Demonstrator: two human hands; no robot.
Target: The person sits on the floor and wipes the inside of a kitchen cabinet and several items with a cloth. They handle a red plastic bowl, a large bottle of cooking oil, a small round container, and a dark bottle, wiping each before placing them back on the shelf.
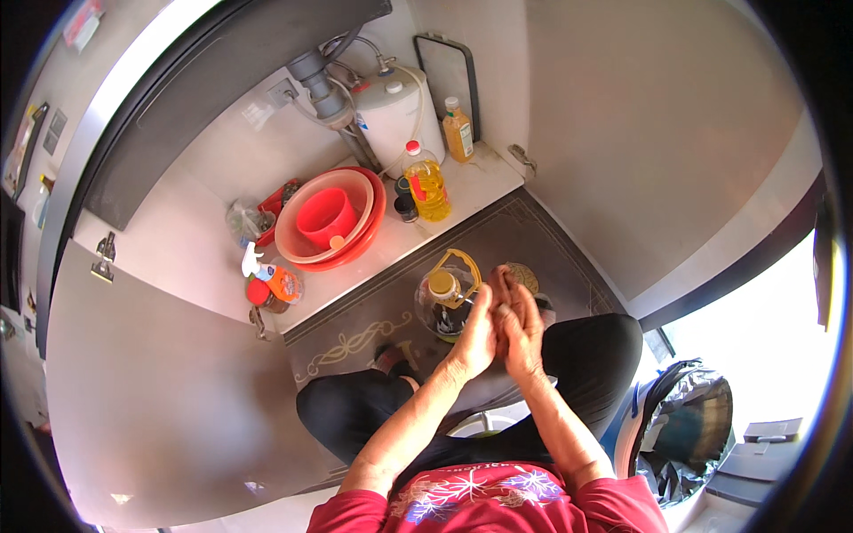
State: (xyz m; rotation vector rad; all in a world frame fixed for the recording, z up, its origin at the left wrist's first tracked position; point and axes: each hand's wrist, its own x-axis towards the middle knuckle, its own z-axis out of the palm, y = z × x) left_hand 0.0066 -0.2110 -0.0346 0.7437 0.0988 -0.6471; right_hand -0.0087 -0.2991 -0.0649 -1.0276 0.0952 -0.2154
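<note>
Jug [434,313] with clear sides stands on the dark patterned mat [551,244], far and slightly left of the 2 hands. The left hand [476,342] is the nearer of the 2; its fingertips overlap the yellow handle [462,254] in this view, though whether they touch it I cannot tell. The right hand [522,330] lies against the left hand's right side, farther from the jug. As for the grip, both palms look pressed together with the fingers pointing far, and whether anything is pinched between them is hidden. The jug appears upright, its long axis rising from the mat, so the yellow cap [441,282] points up; the handle loops beside that cap, reaching to the far side and right, toward the left hand's fingertips.
</note>
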